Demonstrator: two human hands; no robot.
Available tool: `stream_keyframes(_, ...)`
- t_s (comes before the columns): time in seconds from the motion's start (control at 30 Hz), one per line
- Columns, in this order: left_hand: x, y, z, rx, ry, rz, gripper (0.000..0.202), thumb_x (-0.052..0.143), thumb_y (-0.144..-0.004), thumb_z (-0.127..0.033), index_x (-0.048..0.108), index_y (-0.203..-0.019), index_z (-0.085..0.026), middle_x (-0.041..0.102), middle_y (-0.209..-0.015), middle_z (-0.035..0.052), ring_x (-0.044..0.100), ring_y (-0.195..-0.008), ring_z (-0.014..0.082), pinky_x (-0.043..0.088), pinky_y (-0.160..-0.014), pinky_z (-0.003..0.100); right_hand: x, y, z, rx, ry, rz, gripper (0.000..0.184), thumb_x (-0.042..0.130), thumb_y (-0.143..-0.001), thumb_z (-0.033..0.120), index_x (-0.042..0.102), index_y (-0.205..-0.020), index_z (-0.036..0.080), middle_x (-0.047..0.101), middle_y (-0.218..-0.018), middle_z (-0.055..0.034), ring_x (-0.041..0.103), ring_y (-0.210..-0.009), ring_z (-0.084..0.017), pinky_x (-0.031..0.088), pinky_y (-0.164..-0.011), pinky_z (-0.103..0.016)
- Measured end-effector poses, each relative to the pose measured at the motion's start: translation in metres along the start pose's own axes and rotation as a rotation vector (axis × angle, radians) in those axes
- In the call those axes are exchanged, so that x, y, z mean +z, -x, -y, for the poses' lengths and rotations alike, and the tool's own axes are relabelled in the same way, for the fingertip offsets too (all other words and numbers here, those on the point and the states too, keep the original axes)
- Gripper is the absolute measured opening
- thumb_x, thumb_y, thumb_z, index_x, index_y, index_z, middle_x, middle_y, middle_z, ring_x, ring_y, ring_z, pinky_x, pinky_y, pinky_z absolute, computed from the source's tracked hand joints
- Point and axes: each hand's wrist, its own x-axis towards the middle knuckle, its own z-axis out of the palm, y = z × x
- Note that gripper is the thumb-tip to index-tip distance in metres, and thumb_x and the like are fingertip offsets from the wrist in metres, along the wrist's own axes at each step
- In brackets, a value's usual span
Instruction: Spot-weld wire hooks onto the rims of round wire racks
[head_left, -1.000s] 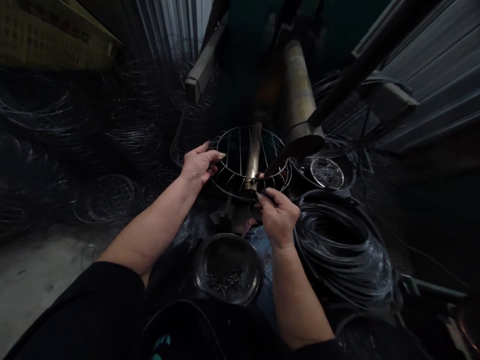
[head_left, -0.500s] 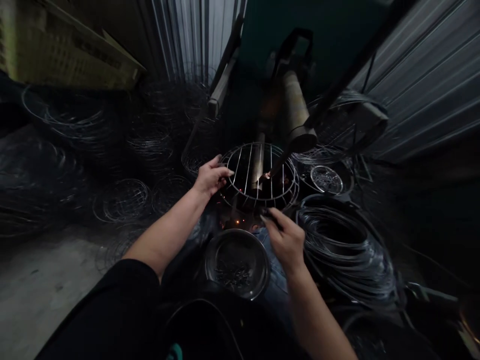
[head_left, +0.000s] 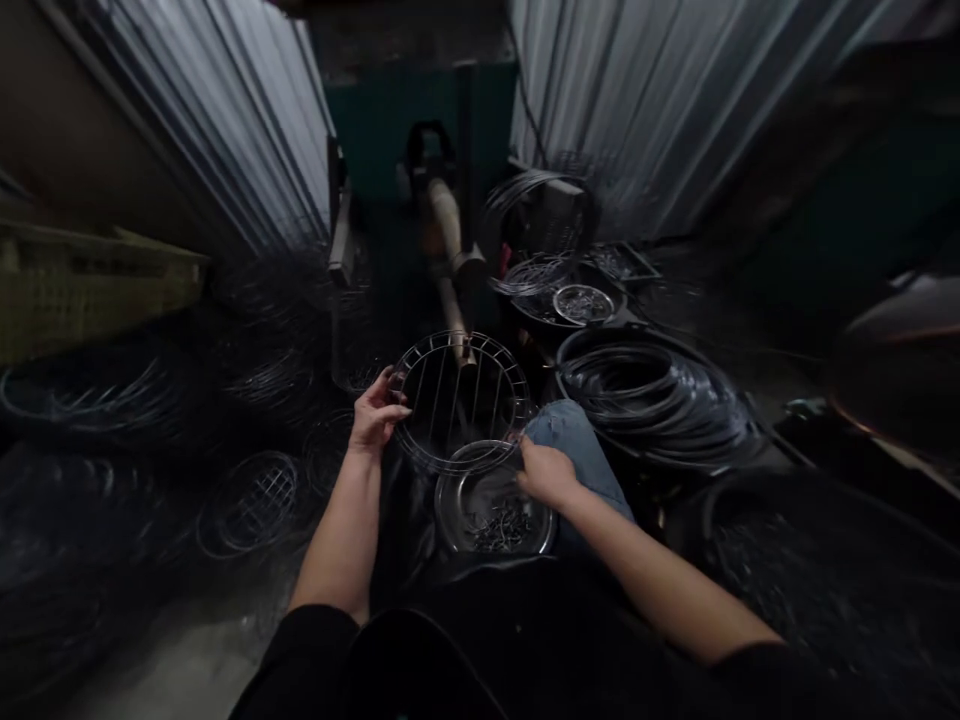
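Ridged, grey corrugated metal walls (head_left: 630, 110) rise across the top, and there's a thick, smooth coil of wire (head_left: 690, 410) looping at right. Mid-frame, here's the round wire rack (head_left: 453, 400), straight bars inside double rims! Below sits a shiny round metal bowl (head_left: 457, 505) with thin metal bits (head_left: 501, 527). Left hand (head_left: 377, 412) pinches the rack's left rim, thumb over; right hand (head_left: 546, 468) curls at lower right, fingertips hidden, grip impossible to tell.

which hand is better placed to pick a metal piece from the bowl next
The right hand, probably: it is at the near right edge of the wire rack, close by the bowl of small metal pieces. The left hand holds the rack's left edge, farther from those pieces.
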Motion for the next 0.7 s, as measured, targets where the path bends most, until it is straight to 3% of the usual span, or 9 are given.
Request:
stream_keyframes(0.17, 0.0, -0.003, -0.009, 0.014, -0.06, 0.042, 0.074, 0.079, -0.037, -0.001, 0.07, -0.106, -0.028, 0.065, -0.113, 0.0025, 0.058, -0.073, 0.0098, 0.048, -0.055, 0.018, -0.015, 0.007, -0.012, -0.038, -0.101, 0.055, 0.04, 0.054, -0.069, 0.004, 0.065, -0.106, 0.015, 0.073, -0.095, -0.0106, 0.067, -0.092, -0.022, 0.045, -0.075, -0.024)
stream_keyframes(0.37, -0.008, -0.027, 0.0, -0.082, -0.153, 0.15, 0.082, 0.074, -0.042, 0.0, 0.063, -0.119, -0.028, 0.064, -0.113, 0.0048, 0.063, -0.09, 0.0187, 0.054, -0.062, 0.024, -0.014, 0.035, -0.043, -0.032, -0.225, 0.002, 0.02, 0.048, -0.075, 0.01, 0.065, -0.084, 0.017, 0.071, -0.086, -0.0062, 0.064, -0.083, -0.019, 0.041, -0.07, -0.024)
stream_keyframes(0.53, -0.016, -0.05, 0.017, -0.172, -0.16, 0.205, 0.083, 0.068, -0.046, 0.002, 0.061, -0.122, -0.03, 0.065, -0.113, 0.0059, 0.062, -0.103, 0.0241, 0.058, -0.074, 0.037, -0.017, 0.05, -0.071, -0.056, -0.592, -0.188, 0.021, 0.048, -0.076, 0.025, 0.068, -0.078, 0.019, 0.07, -0.077, -0.0037, 0.063, -0.075, -0.021, 0.043, -0.066, -0.028)
stream_keyframes(0.7, -0.023, -0.05, 0.031, -0.119, -0.104, 0.235, 0.075, 0.072, -0.047, 0.002, 0.067, -0.113, -0.032, 0.063, -0.12, 0.0052, 0.059, -0.11, 0.0263, 0.057, -0.081, 0.043, -0.05, 0.041, -0.133, 0.161, -0.99, -0.289, 0.018, 0.063, -0.057, 0.03, 0.066, -0.07, 0.017, 0.062, -0.06, 0.0001, 0.056, -0.056, -0.018, 0.042, -0.053, -0.027)
